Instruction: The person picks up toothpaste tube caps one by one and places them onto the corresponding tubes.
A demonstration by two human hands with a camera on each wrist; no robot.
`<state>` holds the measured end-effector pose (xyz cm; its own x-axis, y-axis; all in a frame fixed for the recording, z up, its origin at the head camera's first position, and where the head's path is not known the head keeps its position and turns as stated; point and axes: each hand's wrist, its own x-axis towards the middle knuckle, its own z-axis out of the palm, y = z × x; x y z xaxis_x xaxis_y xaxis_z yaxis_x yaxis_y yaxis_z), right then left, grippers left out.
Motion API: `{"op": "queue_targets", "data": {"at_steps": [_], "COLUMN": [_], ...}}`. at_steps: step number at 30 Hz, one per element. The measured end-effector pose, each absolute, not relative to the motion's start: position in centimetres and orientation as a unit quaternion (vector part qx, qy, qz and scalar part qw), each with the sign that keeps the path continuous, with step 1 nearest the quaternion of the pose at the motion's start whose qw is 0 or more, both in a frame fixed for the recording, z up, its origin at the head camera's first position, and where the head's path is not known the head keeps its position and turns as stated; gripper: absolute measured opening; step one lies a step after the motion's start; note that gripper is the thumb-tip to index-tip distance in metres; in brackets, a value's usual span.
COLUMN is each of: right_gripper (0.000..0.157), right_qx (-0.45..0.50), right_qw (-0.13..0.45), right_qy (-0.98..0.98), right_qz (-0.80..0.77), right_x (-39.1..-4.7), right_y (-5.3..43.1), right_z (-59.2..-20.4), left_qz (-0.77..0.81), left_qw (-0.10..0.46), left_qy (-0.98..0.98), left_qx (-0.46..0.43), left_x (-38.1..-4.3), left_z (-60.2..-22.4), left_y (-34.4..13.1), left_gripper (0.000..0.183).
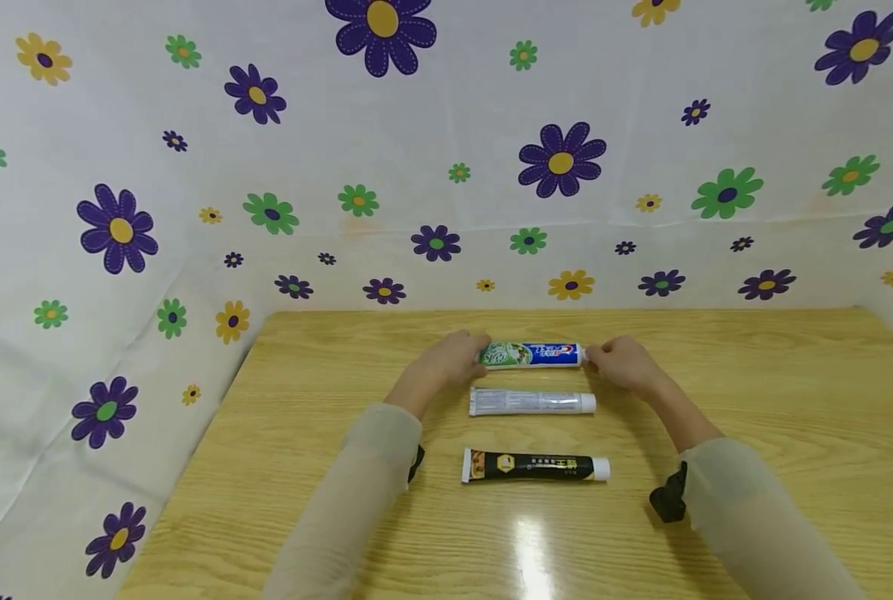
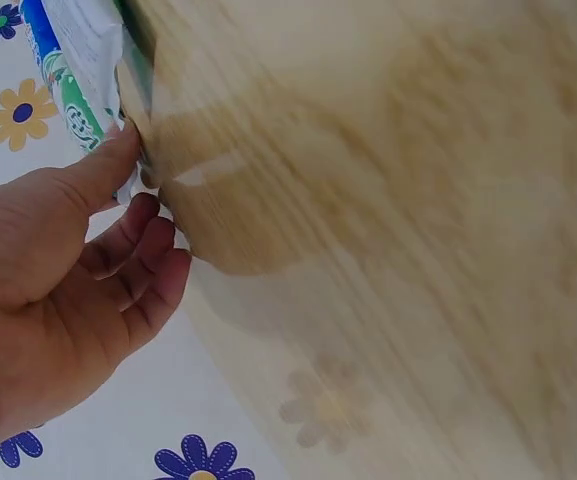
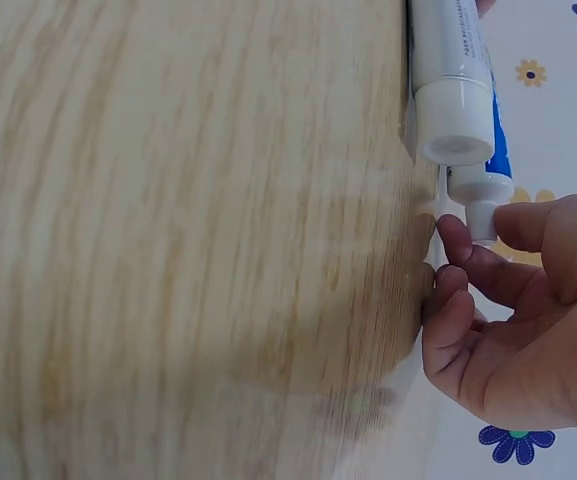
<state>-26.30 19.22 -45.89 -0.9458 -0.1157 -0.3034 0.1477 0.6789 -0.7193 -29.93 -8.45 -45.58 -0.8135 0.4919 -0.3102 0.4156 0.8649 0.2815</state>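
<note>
A blue and green toothpaste tube (image 1: 532, 355) lies crosswise at the back of the three tubes in the head view. My left hand (image 1: 454, 357) pinches its flat tail end, thumb on the tube (image 2: 73, 100) in the left wrist view. At the other end, my right hand (image 1: 626, 364) holds the small white cap (image 3: 482, 220) between thumb and forefinger. Just nearer to me is a silver-white tube (image 1: 529, 402) with a white cap, roughly parallel to it. A black and gold tube (image 1: 529, 466), also white-capped, lies closest to me.
The wooden table (image 1: 326, 367) runs back to a white flower-printed cloth (image 1: 461, 125), which also hangs along the left side. Dark wrist devices show below both sleeves, the right one (image 1: 669, 496) more plainly. Light glares off the table's front.
</note>
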Motion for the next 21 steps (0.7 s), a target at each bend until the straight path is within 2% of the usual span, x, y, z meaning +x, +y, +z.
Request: {"op": "queue_targets", "data": {"at_steps": [3, 9, 13, 16, 21], "right_gripper": [0.039, 0.042, 0.042, 0.041, 0.046], "right_qx": [0.016, 0.02, 0.009, 0.003, -0.003], "right_qw": [0.179, 0.206, 0.223, 0.22, 0.2], "right_qy": [0.896, 0.891, 0.882, 0.886, 0.898], "right_qz": [-0.407, -0.404, -0.416, -0.408, -0.392], "right_x": [-26.1, -25.9, -26.2, -26.4, -26.5], "right_y": [19.1, 19.2, 19.8, 20.3, 20.6], "right_z": [-46.0, -46.0, -45.6, -45.4, -45.8], "left_qz": [0.103, 0.103, 0.087, 0.067, 0.027], "left_qw": [0.193, 0.208, 0.199, 0.179, 0.155], "left_qy": [0.946, 0.943, 0.946, 0.952, 0.96], "left_qx": [0.241, 0.24, 0.242, 0.241, 0.231], "left_x": [-29.8, -29.7, -29.9, -29.9, -29.9], "left_z": [-45.8, -45.9, -45.7, -45.8, -46.6], "left_y": [-8.6, -8.7, -8.4, -8.1, -7.9], "left_gripper": [0.031, 0.022, 0.018, 0.033, 0.068]}}
